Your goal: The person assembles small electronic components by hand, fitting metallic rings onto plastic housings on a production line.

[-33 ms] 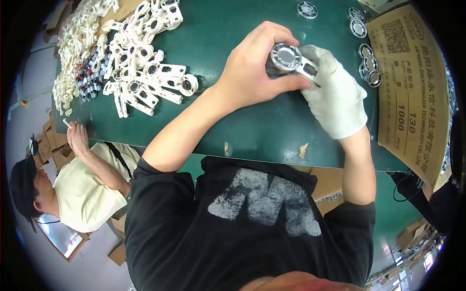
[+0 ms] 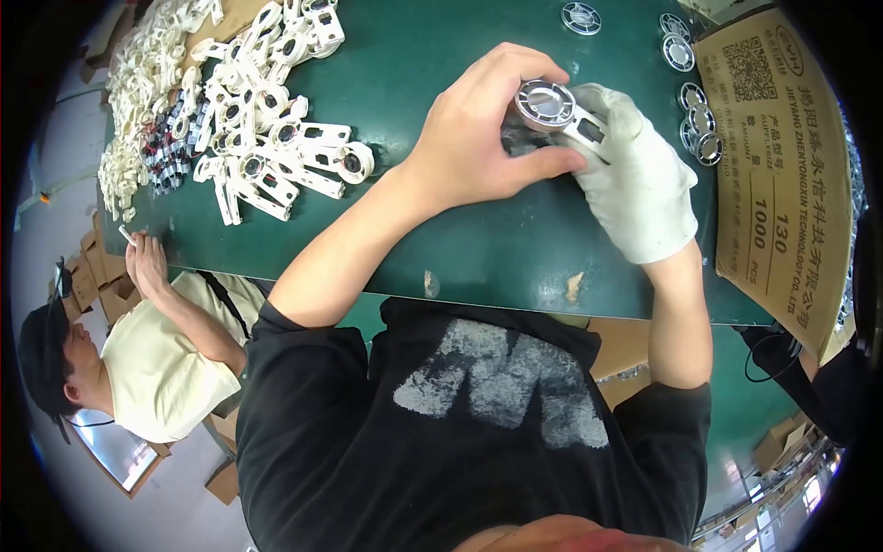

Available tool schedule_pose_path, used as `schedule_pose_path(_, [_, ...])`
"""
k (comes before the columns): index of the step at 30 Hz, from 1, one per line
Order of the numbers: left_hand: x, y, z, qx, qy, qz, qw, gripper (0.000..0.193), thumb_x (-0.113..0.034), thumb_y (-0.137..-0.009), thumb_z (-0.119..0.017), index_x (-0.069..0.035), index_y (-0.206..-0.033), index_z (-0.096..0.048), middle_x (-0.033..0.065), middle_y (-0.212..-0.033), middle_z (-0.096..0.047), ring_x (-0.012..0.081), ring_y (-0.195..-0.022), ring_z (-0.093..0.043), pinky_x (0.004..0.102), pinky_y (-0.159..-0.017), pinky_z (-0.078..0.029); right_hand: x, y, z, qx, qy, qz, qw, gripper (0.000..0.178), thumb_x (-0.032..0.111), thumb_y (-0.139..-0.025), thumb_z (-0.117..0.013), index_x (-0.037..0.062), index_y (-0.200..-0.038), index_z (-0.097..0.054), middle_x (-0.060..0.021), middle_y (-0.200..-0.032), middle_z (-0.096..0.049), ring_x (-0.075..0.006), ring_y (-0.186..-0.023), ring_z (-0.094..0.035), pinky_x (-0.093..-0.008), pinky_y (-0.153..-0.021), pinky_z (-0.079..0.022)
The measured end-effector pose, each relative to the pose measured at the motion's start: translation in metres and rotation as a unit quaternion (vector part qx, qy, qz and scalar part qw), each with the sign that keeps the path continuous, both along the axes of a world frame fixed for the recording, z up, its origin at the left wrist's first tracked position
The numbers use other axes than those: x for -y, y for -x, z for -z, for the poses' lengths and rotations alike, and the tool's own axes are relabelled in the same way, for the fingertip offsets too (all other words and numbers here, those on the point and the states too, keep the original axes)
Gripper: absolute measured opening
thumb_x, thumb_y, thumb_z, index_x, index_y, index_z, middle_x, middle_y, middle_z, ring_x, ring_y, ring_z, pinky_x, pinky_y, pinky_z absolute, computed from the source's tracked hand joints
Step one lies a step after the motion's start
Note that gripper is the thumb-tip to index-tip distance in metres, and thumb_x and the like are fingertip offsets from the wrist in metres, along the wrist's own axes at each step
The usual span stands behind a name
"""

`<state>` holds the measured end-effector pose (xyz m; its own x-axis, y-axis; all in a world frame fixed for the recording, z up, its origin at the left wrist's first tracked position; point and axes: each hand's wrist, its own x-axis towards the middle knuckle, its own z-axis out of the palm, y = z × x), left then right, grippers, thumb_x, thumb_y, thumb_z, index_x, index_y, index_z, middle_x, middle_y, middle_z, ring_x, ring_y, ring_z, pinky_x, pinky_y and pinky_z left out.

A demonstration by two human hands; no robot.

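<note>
A white handheld fan body with a round silver grille is held above the green table, its head pointing up and left. My right hand, in a white glove, is closed around its handle end. My bare left hand curves around the head from the left, with fingertips at the far rim and the thumb near the handle. The left hand's other fingers are partly hidden behind the fan. Several loose silver grille discs lie at the right, one disc among them beside the carton, and another disc lies at the far edge.
White fan bodies are heaped at the left of the green table, with small dark motor-like parts among them. A large cardboard carton stands at the right. A co-worker sits at the left, one hand on the table edge.
The fan head has tilted slightly and shifted a little to the right. My left thumb and fingers have moved slightly around it; my right hand stays almost in place.
</note>
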<state>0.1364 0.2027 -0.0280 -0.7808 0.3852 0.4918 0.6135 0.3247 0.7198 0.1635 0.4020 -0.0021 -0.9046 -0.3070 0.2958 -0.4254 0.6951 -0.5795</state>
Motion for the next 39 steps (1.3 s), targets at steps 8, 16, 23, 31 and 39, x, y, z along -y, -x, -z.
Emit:
schedule_pose_path(8, [0.01,0.0,-0.007,0.036,-0.025,0.036,0.998,0.053,-0.011,-0.084,-0.082,-0.001,-0.132,-0.063,0.0147,-0.126,-0.069,0.023,-0.11,-0.069,0.0302,-0.085,-0.058,0.002,0.002,-0.006,0.006,-0.01,0.008,1.0,0.034,0.016,-0.09,-0.076,0.005,-0.119,-0.063,-0.0138,-0.105,-0.074,-0.0312,-0.092,-0.074,-0.0361,-0.076,-0.059])
schedule_pose_path(16, [0.013,0.0,-0.016,0.115,-0.048,0.033,0.992,0.054,0.002,-0.08,-0.085,-0.002,-0.128,-0.062,0.0146,-0.13,-0.07,0.0191,-0.113,-0.071,0.031,-0.09,-0.061,0.004,0.002,-0.001,-0.041,0.0,0.007,0.999,0.034,0.012,-0.087,-0.078,0.007,-0.118,-0.062,-0.0115,-0.1,-0.074,-0.0314,-0.086,-0.073,-0.0359,-0.072,-0.058])
schedule_pose_path(23, [0.018,0.001,-0.015,0.023,-0.039,0.109,0.993,0.049,0.005,-0.08,-0.082,-0.001,-0.125,-0.064,0.0168,-0.128,-0.071,0.0256,-0.117,-0.07,0.0347,-0.098,-0.058,-0.007,0.008,-0.03,0.332,0.159,-0.034,0.929,0.031,0.027,-0.094,-0.069,0.0023,-0.112,-0.069,-0.0147,-0.088,-0.072,-0.022,-0.079,-0.071,-0.0353,-0.074,-0.053])
schedule_pose_path(31, [0.01,-0.008,-0.015,0.139,-0.122,0.161,0.969,0.06,-0.013,-0.09,-0.079,0.004,-0.142,-0.052,0.0217,-0.144,-0.059,0.0296,-0.132,-0.059,0.0409,-0.11,-0.048,0.001,0.006,-0.017,0.307,0.158,-0.067,0.936,0.03,0.033,-0.094,-0.07,0.0118,-0.115,-0.074,-0.0138,-0.09,-0.073,-0.028,-0.083,-0.072,-0.0372,-0.076,-0.055])
schedule_pose_path(39, [0.006,-0.01,-0.015,0.277,-0.21,0.123,0.93,0.028,-0.01,-0.096,-0.072,0.004,-0.12,-0.071,0.0161,-0.129,-0.069,0.0206,-0.115,-0.066,0.0329,-0.099,-0.054,0.013,-0.001,-0.004,0.08,0.009,-0.036,0.996,0.022,0.031,-0.093,-0.072,0.016,-0.108,-0.075,-0.0101,-0.084,-0.073,-0.0323,-0.078,-0.071,-0.0387,-0.068,-0.057])
